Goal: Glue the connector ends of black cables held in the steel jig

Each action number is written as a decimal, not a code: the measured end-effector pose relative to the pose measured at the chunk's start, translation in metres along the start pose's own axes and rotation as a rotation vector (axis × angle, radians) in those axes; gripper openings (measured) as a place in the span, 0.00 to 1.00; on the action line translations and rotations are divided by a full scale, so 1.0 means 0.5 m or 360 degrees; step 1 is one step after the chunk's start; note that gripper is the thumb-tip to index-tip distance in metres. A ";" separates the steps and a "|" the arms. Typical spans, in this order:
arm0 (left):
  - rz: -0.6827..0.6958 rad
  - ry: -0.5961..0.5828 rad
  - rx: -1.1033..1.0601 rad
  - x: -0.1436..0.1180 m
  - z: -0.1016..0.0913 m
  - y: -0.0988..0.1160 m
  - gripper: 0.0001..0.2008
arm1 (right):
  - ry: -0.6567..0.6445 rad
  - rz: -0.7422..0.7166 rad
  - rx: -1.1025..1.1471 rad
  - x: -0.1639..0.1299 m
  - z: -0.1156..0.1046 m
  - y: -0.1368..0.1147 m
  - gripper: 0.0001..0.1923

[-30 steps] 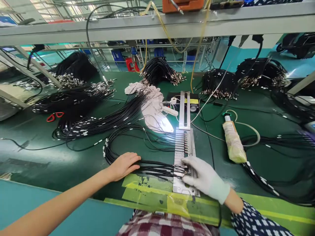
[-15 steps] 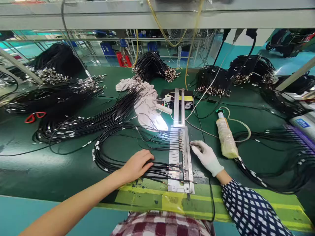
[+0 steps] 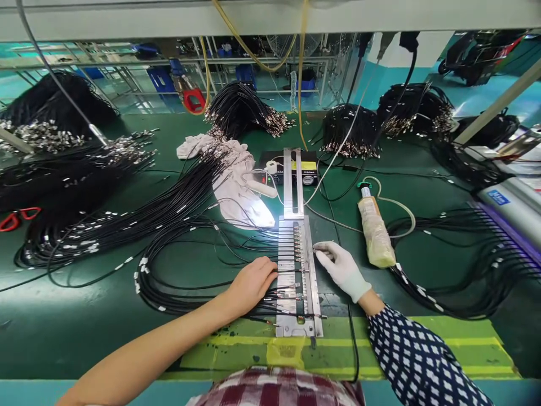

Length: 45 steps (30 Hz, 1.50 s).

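Yellow tape (image 3: 236,340) on the near bench edge, slotted metal fixture (image 3: 286,265) just beyond, long axis running away from the worker. Cable loop (image 3: 167,304) comes in from the left, several ends lying crosswise over the fixture's near half. Bare left hand (image 3: 253,285) lies on those cables at the fixture's left edge, fingers curled; can't tell if they pinch or just press. One black cable (image 3: 292,271) runs from its fingertips rightward across the slots, so left is nearer. Gloved right hand (image 3: 342,270) sits off the right edge, thumb and forefinger drawn close, can't tell if anything's between; that cable's end is left and slightly nearside of them. Farther out: wrapped bottle (image 3: 377,234) to the right, pale cloth (image 3: 234,192) to the left, black box (image 3: 310,180) behind, cable bundle (image 3: 236,104) at the back
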<state>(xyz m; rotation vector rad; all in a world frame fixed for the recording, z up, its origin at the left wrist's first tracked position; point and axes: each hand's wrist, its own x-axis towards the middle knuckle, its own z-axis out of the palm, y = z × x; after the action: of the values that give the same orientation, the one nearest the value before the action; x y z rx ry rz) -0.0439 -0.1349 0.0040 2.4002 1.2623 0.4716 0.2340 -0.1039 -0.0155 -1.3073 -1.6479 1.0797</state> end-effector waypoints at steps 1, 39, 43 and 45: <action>0.0015 0.0002 0.0008 0.005 0.005 0.003 0.11 | -0.0003 0.0000 0.0002 0.000 0.000 -0.002 0.13; 0.0675 0.0245 0.0749 0.026 -0.003 -0.045 0.11 | -0.0035 0.0026 -0.0124 -0.001 0.000 -0.006 0.12; 0.0657 0.0260 0.0665 0.024 -0.002 -0.047 0.09 | -0.0036 0.0020 -0.0137 -0.002 0.000 -0.006 0.12; 0.0682 0.0269 0.0638 0.024 -0.004 -0.047 0.09 | -0.0032 0.0029 -0.0142 -0.002 0.001 -0.006 0.12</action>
<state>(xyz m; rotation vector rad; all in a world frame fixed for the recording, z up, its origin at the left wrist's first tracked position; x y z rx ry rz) -0.0548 -0.1123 -0.0044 3.0501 0.9718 0.5988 0.2329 -0.1055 -0.0130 -1.3751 -1.7197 1.0438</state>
